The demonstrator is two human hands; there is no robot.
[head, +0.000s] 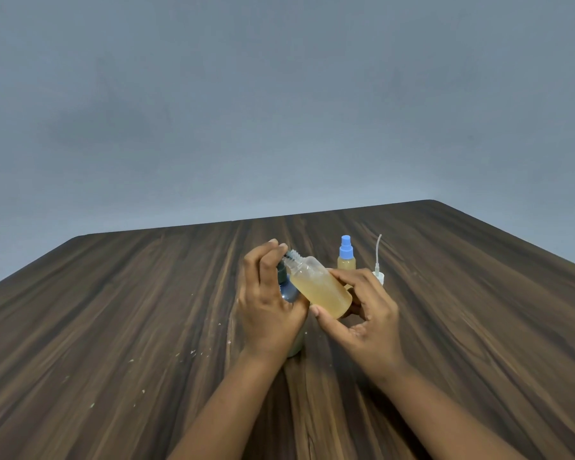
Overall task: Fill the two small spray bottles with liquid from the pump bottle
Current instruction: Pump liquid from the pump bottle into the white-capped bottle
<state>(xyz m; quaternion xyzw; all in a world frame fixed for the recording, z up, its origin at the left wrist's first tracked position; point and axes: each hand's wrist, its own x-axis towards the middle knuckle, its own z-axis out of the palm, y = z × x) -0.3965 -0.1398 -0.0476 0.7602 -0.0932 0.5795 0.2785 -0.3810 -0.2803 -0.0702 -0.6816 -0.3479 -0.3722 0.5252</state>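
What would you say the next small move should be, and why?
Probably lift the open spray bottle off the pump bottle and turn it upright: amber liquid already fills most of it, the right hand holds it tilted, and a white spray cap stands on the table.

We see little of the pump bottle (287, 291); the left hand (269, 307) covers its body. The right hand (362, 313), round the open spray bottle (319, 287), hides the capped spray bottle's (346, 260) base. Both forearms run off the bottom edge.

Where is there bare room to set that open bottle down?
Bare table lies left of the left hand, but for crumbs, and right of the white spray cap. Crowded: the middle, around pump bottle, open bottle and blue-topped bottle.
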